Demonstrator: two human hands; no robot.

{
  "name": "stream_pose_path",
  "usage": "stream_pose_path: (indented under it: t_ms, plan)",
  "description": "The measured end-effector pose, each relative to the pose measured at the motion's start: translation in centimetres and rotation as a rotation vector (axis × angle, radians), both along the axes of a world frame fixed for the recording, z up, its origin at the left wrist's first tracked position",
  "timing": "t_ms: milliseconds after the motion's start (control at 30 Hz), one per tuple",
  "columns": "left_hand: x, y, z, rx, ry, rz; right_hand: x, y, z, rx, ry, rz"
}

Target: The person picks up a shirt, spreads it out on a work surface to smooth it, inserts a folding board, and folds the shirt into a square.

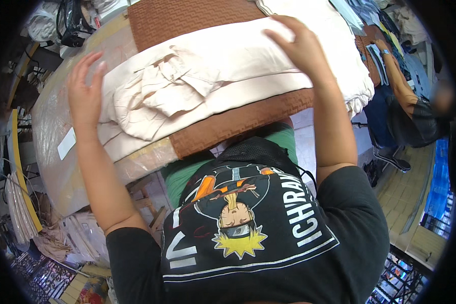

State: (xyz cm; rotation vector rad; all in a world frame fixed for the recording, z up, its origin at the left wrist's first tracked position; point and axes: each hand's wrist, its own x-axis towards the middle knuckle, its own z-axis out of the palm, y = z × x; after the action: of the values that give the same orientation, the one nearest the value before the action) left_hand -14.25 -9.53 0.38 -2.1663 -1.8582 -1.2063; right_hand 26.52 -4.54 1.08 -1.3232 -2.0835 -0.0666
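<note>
My left hand [84,91] spread flat against the end of the folded cream garment [197,81] on the brown mat [228,124], right hand [301,45] open, pressing its far edge; uneven pressure would probably skew the fold

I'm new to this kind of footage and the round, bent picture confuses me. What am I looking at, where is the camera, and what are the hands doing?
There is no machine here. A person wears a wide fisheye camera on the head, looking down, so straight edges bend near the rim. The black printed shirt below is the wearer's own. The left hand rests open at the edge of a folded cream garment, and the right hand presses flat on its far side. Neither hand grips anything. The garment lies on a brown textured mat over a table. Another person works at the right.
</note>
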Motion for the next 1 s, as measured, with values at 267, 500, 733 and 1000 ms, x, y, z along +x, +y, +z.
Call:
stream_pose_path:
  t_ms: [267,500,733,1000]
  plan:
    - [16.8,-1.7,-1.9,0.001,0.260,-0.136,11.2,2.6,-2.4,-0.484,-0.087,-0.543]
    - [18.4,-1.1,-1.8,-0.124,0.048,-0.223,12.2,3.9,-3.4,-0.642,0.053,-0.477]
    - [20.2,0.0,-1.1,-0.401,-0.650,-0.426,13.1,3.9,-0.9,-0.875,0.226,-0.107]
    - [23.3,2.1,-3.1,-0.980,-1.653,-0.399,-0.4,0.3,5.1,-0.682,-0.080,0.186]
